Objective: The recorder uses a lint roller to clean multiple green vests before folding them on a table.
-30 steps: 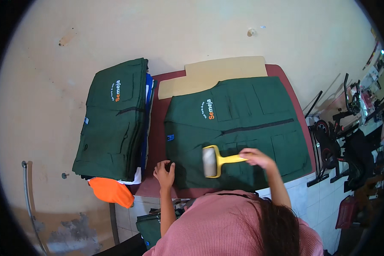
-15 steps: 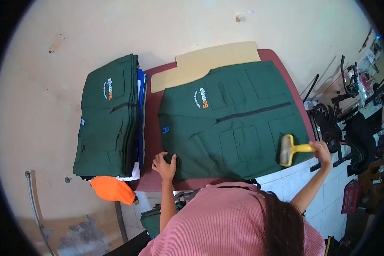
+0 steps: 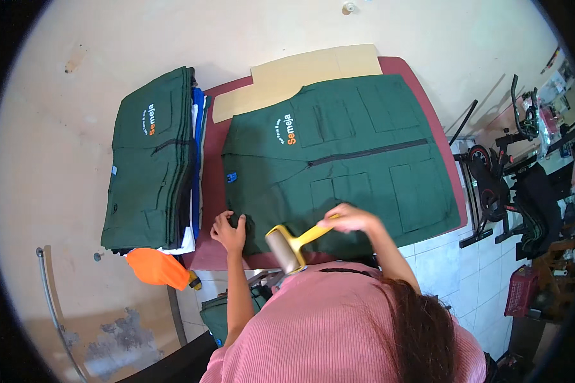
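A dark green zip-front vest [image 3: 377, 121] with several pockets lies spread out on a maroon-topped table [image 3: 207, 166]. Wrapped round a yellow handle, my right hand [image 3: 352, 219] holds a lint roller [image 3: 281, 251]. Its pale cylinder is over the near left edge of the vest, close to my body. At the vest's near left corner, my left hand [image 3: 230, 235] rests on the fabric edge with thumb and fingers apart.
Left of the vest stands a tall stack of folded green vests [image 3: 150, 191] with white and blue cloth among them. An orange cloth item [image 3: 156, 267] hangs at its near end. Tan cardboard [image 3: 313, 67] lies along the wall. An exercise bike [image 3: 498, 172] stands right.
My right hand has swept the lint roller left across the near side of the vest, from its right end toward my left hand. My left hand stays at the same corner.
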